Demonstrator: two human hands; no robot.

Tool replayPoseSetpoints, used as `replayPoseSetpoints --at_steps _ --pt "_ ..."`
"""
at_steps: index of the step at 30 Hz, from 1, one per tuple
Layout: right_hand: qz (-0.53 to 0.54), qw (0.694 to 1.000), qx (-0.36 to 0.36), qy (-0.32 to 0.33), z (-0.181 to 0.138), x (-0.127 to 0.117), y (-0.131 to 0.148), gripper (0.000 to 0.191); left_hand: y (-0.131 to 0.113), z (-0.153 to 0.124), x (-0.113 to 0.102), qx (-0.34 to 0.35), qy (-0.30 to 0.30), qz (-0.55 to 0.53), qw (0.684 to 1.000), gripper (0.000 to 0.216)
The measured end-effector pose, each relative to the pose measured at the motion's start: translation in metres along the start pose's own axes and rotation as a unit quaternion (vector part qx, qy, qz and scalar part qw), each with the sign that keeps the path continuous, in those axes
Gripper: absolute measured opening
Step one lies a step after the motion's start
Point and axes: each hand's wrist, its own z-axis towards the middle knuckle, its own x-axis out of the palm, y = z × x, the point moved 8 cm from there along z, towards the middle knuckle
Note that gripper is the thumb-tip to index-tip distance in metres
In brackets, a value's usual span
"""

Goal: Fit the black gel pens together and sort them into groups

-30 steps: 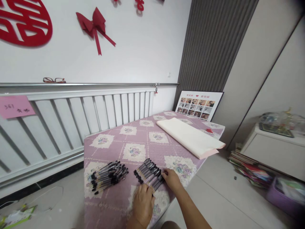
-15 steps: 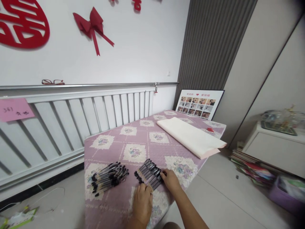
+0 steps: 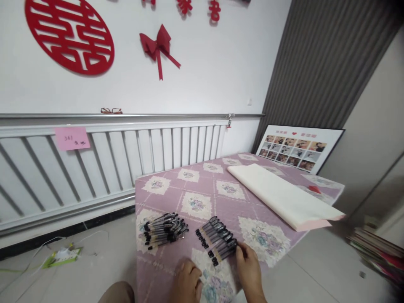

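Two groups of black capped pens lie on a purple flowered table cover [image 3: 202,185]. The right row of pens [image 3: 217,237] lies side by side, and my right hand [image 3: 249,269] touches its near end with curled fingers pressed to the pens. My left hand [image 3: 187,284] rests on the cloth just below that row, fingers bent, with nothing visible in it. The left pile of pens [image 3: 164,229] lies loose, apart from both hands.
A folded cream sheet [image 3: 284,198] lies across the table's right side, with a small red object [image 3: 316,189] beyond it. A framed photo collage [image 3: 298,147] leans on the wall. White railing [image 3: 110,155] runs behind. Books [image 3: 378,252] are stacked on the floor at right.
The camera view has swung left and down. My right hand has slid toward me along the pen row, and my left hand has drawn back from the pens.
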Motion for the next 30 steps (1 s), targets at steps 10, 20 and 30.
replayPoseSetpoints --at_steps 10,20,30 --pt "0.078 0.956 -0.230 0.164 -0.119 0.096 0.124 0.020 0.067 -0.014 -0.070 -0.038 -0.131 0.076 0.988 0.035" --pt "0.013 0.949 -0.253 0.188 -0.127 0.101 0.138 0.019 0.096 0.005 -0.100 -0.107 -0.172 0.139 0.969 0.033" --pt "0.002 0.953 -0.222 0.207 -0.126 0.107 0.133 0.019 0.095 0.008 -0.096 -0.109 -0.121 0.144 0.976 0.026"
